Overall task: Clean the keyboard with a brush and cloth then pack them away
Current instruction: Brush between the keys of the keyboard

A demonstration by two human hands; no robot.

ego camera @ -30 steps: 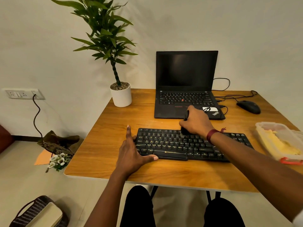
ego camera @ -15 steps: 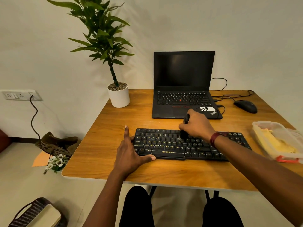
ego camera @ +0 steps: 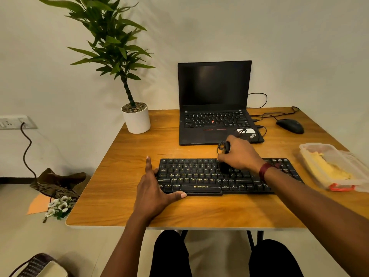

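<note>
The left hand (ego camera: 153, 188) stays spread flat against the left end of the black Zebronics keyboard (ego camera: 199, 176) mid-desk, gripping nothing, while the right hand (ego camera: 239, 154), closed around a black brush (ego camera: 224, 156), has shifted slightly right along the upper key rows. Behind sits an open ThinkPad laptop (ego camera: 214, 104); at far right, a clear plastic container (ego camera: 331, 166) holds a yellow cloth (ego camera: 327, 166).

A: What is sitting at the near middle of the table (ego camera: 123, 196)?
B: The keyboard (ego camera: 199, 176) is lying there, with the laptop (ego camera: 214, 108) standing just behind it.

A: And what is flanking them?
B: The potted plant (ego camera: 136, 118) is standing at the far left, beside the laptop. The mouse (ego camera: 290, 125) is lying to the laptop's right, and the plastic box (ego camera: 331, 166) is sitting right of the keyboard, near the table's edge.

A: Where are the hands resting?
B: The left hand (ego camera: 153, 192) is lying flat at the keyboard's left end. The right hand (ego camera: 239, 154) is holding the brush (ego camera: 224, 166) on the keys, right of middle.
</note>
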